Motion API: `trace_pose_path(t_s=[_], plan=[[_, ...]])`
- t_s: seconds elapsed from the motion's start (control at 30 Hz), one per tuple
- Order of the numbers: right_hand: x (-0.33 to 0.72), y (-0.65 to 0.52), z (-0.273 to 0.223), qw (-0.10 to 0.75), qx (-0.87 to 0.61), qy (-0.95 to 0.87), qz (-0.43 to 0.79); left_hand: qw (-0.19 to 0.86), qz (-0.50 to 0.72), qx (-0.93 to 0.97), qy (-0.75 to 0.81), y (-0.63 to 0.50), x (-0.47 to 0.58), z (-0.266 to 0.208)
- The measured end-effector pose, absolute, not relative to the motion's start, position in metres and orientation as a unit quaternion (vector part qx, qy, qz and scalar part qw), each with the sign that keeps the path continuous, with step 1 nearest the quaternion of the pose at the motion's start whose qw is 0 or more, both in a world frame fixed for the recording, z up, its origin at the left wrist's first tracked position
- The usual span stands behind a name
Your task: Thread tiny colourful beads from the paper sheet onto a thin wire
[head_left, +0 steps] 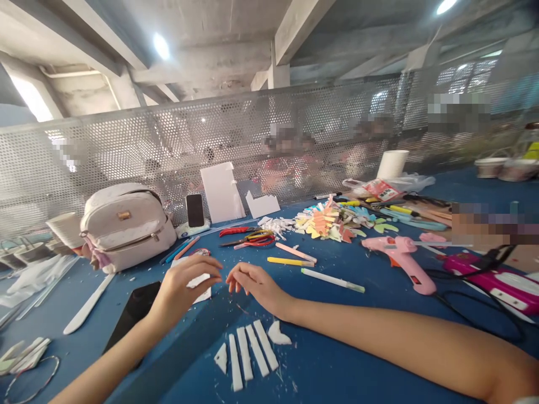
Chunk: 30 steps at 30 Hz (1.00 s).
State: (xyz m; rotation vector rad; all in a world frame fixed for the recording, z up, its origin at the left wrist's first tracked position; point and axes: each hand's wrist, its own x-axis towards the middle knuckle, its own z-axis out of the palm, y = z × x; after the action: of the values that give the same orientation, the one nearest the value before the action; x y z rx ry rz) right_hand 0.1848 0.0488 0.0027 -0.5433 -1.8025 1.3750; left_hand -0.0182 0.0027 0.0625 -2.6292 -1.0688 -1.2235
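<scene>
Counter (320, 365): blue, littered with small white crumbs. Left hand (179, 289): above the counter, fingers bent, thumb spread away from them; a white sheet piece (202, 297) shows behind and below it, contact cannot be told. Right hand (260, 287): just to the right of the left one, fingers loosely curled with tips toward the left; cannot tell whether they pinch anything. The two hands are near each other, not touching.

Near side, below the hands: four white strips (245, 353) side by side, slanting slightly; triangular white piece (221, 359) to their left, irregular white piece (278, 335) to their right. Left: black flat device (132, 311), partly behind the left forearm; white knife (88, 306) farther left. Far from the hands: yellow marker (288, 261) and scissors (263, 241). Right: white marker (330, 279), then pink glue gun (406, 261).
</scene>
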Motion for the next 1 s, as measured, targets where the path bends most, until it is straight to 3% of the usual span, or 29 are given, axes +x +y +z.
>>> trace_pose_path(t_s=[0.3, 0.53, 1.0], plan=[[0.183, 0.058, -0.008, 0.439, -0.245, -0.666, 0.551, 0.1, -0.275, -0.889, -0.353, 0.039, 0.005, 0.124], [0.184, 0.057, -0.008, 0.551, -0.257, -0.633, 0.479, 0.094, -0.257, -0.895, -0.351, 0.048, 0.018, 0.1], [0.184, 0.055, -0.003, 0.496, -0.264, -0.647, 0.515, 0.012, -0.255, -0.857, -0.448, 0.042, -0.044, 0.075]])
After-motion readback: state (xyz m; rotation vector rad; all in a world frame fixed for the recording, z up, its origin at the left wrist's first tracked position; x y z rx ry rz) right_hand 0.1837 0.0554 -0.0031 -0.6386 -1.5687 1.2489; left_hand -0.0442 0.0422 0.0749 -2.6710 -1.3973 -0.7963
